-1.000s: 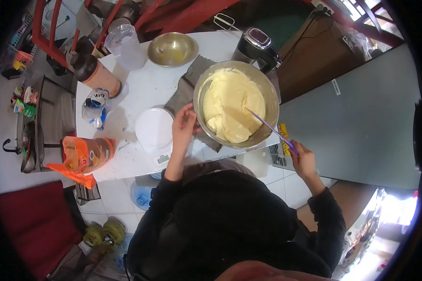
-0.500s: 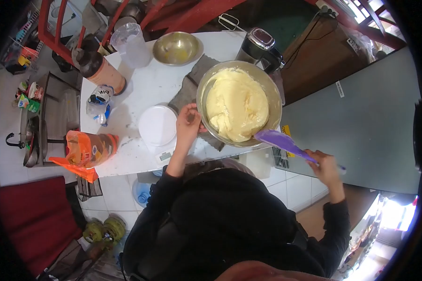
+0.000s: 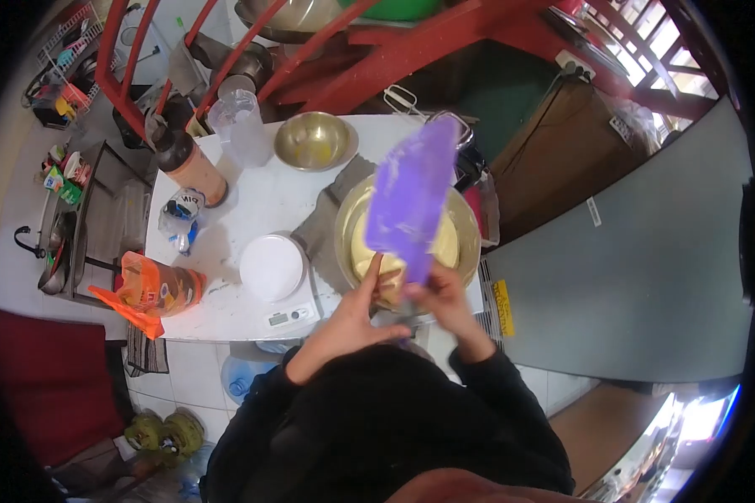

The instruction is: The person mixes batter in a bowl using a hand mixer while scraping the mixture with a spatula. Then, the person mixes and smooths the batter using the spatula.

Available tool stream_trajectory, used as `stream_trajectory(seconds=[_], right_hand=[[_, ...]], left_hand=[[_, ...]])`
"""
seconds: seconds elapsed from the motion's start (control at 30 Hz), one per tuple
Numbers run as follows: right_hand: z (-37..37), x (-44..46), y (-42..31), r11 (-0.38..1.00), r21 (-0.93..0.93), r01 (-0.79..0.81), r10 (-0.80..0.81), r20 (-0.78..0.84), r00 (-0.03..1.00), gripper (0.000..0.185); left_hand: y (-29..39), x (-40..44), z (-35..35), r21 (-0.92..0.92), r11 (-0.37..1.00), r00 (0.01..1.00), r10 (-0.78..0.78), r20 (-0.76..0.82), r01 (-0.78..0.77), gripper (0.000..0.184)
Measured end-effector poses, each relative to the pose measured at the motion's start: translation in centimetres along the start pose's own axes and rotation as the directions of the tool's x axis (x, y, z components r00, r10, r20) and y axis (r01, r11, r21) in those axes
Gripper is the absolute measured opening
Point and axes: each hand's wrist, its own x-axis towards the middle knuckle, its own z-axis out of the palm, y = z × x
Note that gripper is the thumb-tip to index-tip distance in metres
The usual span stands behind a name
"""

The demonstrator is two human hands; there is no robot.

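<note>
A purple spatula [image 3: 411,193] is raised upright over the metal mixing bowl [image 3: 344,251], its broad blade smeared with pale batter. My right hand [image 3: 446,303] is closed around its handle, just below the blade. My left hand [image 3: 356,317] is beside it with fingers stretched out, the index fingertip at the blade's lower edge; whether it touches is unclear. Pale yellow batter [image 3: 447,243] lies in the bowl, partly hidden behind the spatula and my hands. The bowl stands on a grey cloth [image 3: 317,230].
Left of the bowl is a white kitchen scale [image 3: 274,270]. An orange bag [image 3: 155,289], a crumpled packet [image 3: 180,218], a brown bottle [image 3: 191,163], a clear jug [image 3: 239,130] and a small metal bowl [image 3: 310,141] stand farther around the white table [image 3: 226,239]. A hand mixer [image 3: 471,163] is behind the bowl.
The spatula has come up from the bowl's right rim to upright above it. My right hand moved left and inward; my left hand left the bowl's side for the spatula. The view shifted.
</note>
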Motion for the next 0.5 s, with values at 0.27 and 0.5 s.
stream_trajectory(seconds=[0.27, 0.5], right_hand=[[-4.6, 5.1, -2.6, 0.610, -0.748, 0.263, -0.448, -0.051, 0.893, 0.034], [-22.8, 9.5, 7.3, 0.886, -0.406, 0.222, -0.388, -0.391, 0.834, 0.054]], left_hand=[[-0.3, -0.1, 0.5, -0.079, 0.972, 0.921, -0.236, -0.309, 0.223, 0.049], [-4.5, 1.1, -2.9, -0.120, 0.974, 0.696, -0.222, -0.683, 0.192, 0.040]])
